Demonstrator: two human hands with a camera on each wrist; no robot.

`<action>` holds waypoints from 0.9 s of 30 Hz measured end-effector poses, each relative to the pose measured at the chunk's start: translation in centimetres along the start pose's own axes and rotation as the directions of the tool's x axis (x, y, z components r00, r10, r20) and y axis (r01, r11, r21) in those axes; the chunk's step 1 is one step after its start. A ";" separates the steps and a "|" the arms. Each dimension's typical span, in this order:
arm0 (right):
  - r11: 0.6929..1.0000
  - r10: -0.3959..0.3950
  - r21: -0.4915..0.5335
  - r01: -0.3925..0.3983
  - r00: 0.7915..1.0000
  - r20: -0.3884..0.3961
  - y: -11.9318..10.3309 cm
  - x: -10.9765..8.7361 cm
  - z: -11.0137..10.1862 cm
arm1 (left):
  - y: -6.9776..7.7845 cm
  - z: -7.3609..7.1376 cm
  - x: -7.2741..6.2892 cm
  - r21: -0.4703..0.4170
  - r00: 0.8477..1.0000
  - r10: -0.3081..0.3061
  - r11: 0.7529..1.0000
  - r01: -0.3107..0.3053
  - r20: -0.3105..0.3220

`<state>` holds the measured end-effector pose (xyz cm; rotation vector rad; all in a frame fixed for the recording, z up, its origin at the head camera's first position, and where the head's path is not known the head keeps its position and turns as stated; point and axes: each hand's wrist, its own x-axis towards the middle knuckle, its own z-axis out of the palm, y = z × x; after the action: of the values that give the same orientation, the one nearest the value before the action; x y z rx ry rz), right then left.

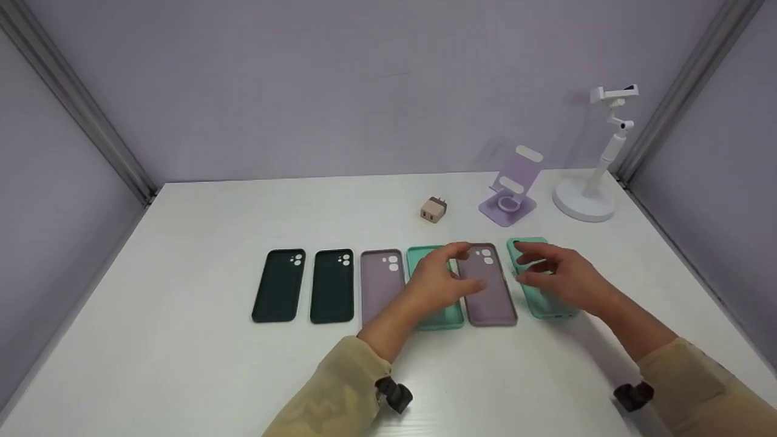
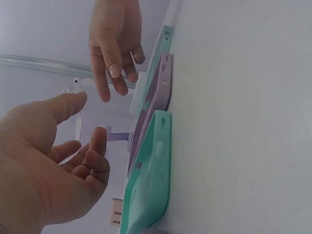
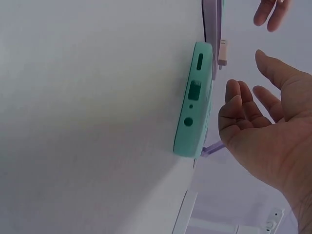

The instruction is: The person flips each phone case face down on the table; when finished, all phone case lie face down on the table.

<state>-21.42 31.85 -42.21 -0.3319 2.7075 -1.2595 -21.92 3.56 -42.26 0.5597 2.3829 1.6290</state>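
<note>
Six phone cases lie in a row on the white table in the head view: a dark case [image 1: 278, 291], a second dark case [image 1: 331, 294], a mauve case [image 1: 377, 285], a mint-green case [image 1: 448, 318], another mauve case [image 1: 495, 300], and a mint-green case [image 1: 549, 308] at the right end. My left hand [image 1: 432, 280] hovers over the inner mint and mauve cases, fingers loosely bent, holding nothing. Above the right-end case hangs my right hand [image 1: 564, 276], likewise bare. In the right wrist view a gap separates this hand [image 3: 273, 122] from the mint case [image 3: 192, 102].
Behind the row sits a pink charger plug [image 1: 433, 210]. To its right stand a purple phone stand [image 1: 516, 182] and a white stand with a round base [image 1: 584, 200]. Pale walls [image 1: 364, 91] border the table [image 1: 182, 364] at the back and sides.
</note>
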 end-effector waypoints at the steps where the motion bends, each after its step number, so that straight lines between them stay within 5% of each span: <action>1: 1.000 -0.005 -0.008 0.005 1.000 0.004 -0.1 0.1 0.3 | -0.2 0.0 -0.1 0.013 1.000 -0.003 1.000 0.003 0.009; 16: 0.997 -0.010 -0.077 0.013 0.999 0.037 -0.4 0.2 1.8 | -2.4 0.6 -0.1 0.147 0.996 -0.080 0.986 0.075 0.025; 27: 0.993 0.008 -0.118 -0.002 0.999 0.050 0.3 0.7 2.1 | -3.3 0.7 -0.1 0.232 0.998 -0.033 0.972 0.022 0.044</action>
<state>-21.64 30.31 -43.86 -0.3639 2.7443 -1.0773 -22.21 3.12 -45.56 0.5950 2.5502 1.3185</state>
